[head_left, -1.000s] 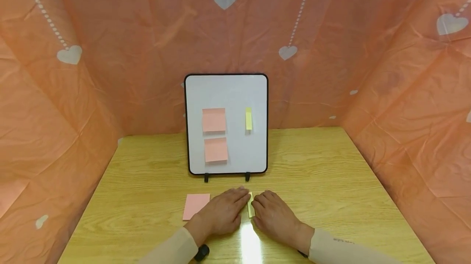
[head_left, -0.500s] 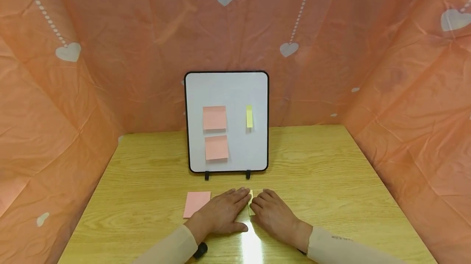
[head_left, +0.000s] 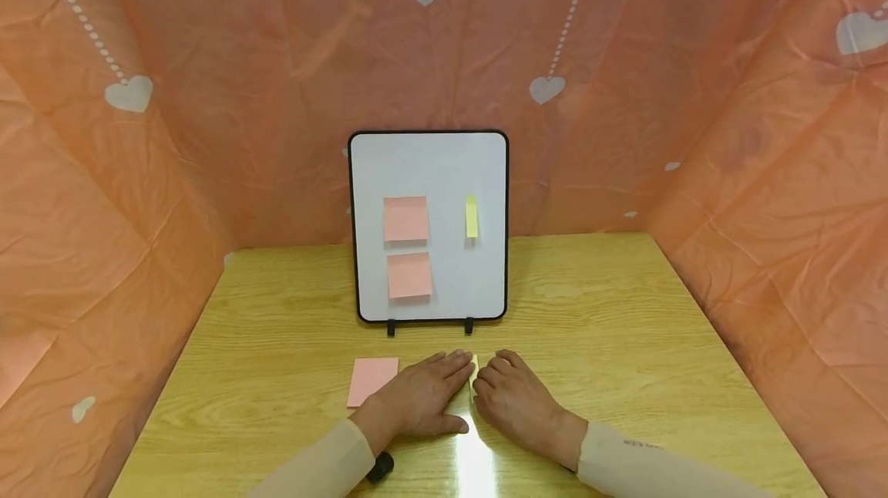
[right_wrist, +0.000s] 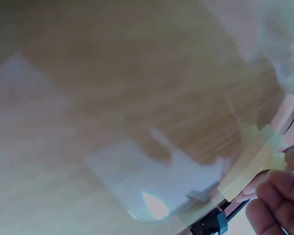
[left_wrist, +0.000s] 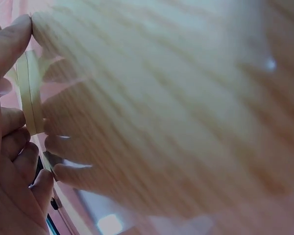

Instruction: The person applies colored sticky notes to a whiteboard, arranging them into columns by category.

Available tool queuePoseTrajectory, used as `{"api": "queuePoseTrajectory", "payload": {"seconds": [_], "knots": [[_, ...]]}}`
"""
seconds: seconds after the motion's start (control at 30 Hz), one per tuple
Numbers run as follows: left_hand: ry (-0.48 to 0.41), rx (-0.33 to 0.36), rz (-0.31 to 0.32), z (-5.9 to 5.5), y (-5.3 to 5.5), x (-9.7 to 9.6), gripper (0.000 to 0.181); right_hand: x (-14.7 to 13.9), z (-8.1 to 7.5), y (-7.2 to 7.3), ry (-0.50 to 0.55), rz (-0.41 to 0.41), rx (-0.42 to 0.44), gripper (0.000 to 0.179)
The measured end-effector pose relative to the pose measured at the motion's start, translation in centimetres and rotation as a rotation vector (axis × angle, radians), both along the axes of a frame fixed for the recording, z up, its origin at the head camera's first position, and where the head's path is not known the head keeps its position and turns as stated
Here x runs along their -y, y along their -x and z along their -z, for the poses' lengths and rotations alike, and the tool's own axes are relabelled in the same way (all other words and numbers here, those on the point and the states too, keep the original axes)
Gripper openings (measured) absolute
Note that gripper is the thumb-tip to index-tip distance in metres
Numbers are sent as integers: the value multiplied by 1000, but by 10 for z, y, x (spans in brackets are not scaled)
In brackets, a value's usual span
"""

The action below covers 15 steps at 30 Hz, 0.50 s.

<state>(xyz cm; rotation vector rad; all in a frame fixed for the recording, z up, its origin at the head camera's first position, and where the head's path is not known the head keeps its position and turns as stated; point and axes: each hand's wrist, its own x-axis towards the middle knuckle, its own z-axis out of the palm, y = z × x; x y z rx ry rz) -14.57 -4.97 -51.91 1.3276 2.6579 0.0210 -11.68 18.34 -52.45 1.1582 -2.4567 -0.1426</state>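
A narrow yellow sticky note pad (head_left: pixel 475 376) lies upright on the table between both hands. My left hand (head_left: pixel 425 398) rests flat on the table with its fingertips at the pad's left side and the thumb stretched out. My right hand (head_left: pixel 516 405) is curled at the pad's right side, covering part of it. In the right wrist view its thumb and fingers pinch a lifted edge of the top yellow sticky note (right_wrist: pixel 275 161), above the pad (right_wrist: pixel 250 164). The left wrist view shows the same pad (left_wrist: pixel 32 98) beside the left fingers. A pink sticky note pad (head_left: pixel 371 381) lies left of the left hand.
Behind the hands stands a black-framed whiteboard (head_left: pixel 444 155) on small black feet. Two pink notes (head_left: pixel 405 219) and one narrow yellow note (head_left: pixel 471 217) stick to it. An orange cloth (head_left: pixel 277 136) with white hearts walls in the wooden table (head_left: pixel 590 305).
My left thumb has stretched out away from its fingers. The right fingers have closed over more of the yellow pad, hiding its lower part. The head view has tilted slightly.
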Motion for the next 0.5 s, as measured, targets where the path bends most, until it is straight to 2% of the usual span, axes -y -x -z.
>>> {"api": "queuePoseTrajectory", "payload": {"seconds": [0.2, 0.37, 0.5], "knots": [[-14, 12, -5, -1, 1, 0, 93, 2, -4, 3, -8, 5, 2, 18], [-15, 15, -4, -1, 1, 0, 93, 4, -4, 3, 71, 29, 58, 22], [-12, 21, -9, 0, 1, 0, 93, 3, -3, 2, 101, 18, 113, 26]]}}
